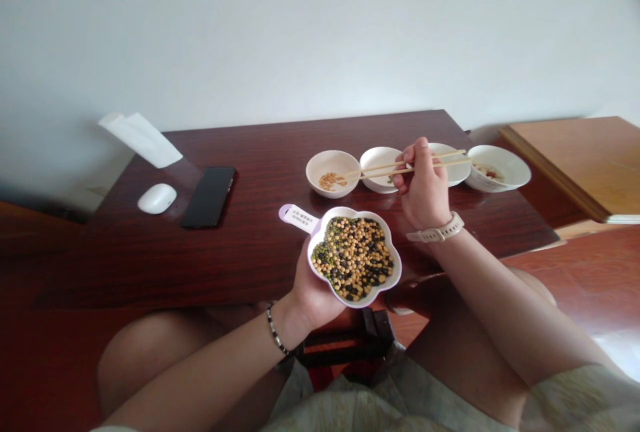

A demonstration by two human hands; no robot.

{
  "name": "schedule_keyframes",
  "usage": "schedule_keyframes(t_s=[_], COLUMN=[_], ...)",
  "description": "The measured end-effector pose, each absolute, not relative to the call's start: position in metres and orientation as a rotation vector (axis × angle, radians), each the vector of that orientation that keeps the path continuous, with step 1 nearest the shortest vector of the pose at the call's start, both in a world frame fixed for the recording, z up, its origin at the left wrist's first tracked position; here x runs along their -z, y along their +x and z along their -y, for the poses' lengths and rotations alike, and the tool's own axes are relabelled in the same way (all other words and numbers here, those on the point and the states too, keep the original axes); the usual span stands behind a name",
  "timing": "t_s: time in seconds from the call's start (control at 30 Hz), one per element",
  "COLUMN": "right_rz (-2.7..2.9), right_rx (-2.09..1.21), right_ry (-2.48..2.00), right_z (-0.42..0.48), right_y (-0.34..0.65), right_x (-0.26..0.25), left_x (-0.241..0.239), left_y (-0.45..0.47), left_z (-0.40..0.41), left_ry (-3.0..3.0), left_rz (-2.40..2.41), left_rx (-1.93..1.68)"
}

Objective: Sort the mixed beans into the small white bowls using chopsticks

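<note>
My left hand (316, 292) holds up a flower-shaped white and lilac bowl (395, 271) from below, its labelled handle pointing left. Mixed beans (356, 252), yellow, black and green, fill it. In my right hand (423, 185) is a pair of chopsticks (383, 171), closed in my fingers. Their tips are over the leftmost white bowl (315, 164), where yellow beans (333, 181) lie. A second white bowl (375, 154) with a few small bits stands beside it. My hand partly covers the third white bowl (450, 152). The rightmost bowl (515, 169) has reddish and pale pieces inside.
The dark wooden table (265, 152) stands against a pale wall. A black phone (209, 197), a white rounded case (157, 199) and a white folded packet (143, 139) are at its left. A lighter wooden surface (585, 152) is on the right.
</note>
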State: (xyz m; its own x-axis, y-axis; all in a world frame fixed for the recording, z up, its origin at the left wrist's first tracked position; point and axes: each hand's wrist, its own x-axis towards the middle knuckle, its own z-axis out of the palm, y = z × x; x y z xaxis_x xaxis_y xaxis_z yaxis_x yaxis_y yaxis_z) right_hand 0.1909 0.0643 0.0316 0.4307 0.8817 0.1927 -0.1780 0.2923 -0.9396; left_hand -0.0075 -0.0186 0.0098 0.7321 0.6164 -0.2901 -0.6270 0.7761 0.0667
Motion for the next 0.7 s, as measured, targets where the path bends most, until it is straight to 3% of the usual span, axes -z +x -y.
schedule_keyframes(t_s=[0.33, 0.7], right_rz=[0.846, 0.998], right_rx=[-0.935, -1.583], right_ry=[-1.016, -0.921], right_z=[-0.053, -0.037], right_y=[0.204, 0.198], right_x=[-0.042, -0.039], left_x=[-0.01, -0.006], left_y=[-0.005, -0.005], left_z=[0.019, 0.018], left_ry=[-0.053, -0.038], left_rz=[-0.359, -0.376], left_rx=[-0.69, -0.68])
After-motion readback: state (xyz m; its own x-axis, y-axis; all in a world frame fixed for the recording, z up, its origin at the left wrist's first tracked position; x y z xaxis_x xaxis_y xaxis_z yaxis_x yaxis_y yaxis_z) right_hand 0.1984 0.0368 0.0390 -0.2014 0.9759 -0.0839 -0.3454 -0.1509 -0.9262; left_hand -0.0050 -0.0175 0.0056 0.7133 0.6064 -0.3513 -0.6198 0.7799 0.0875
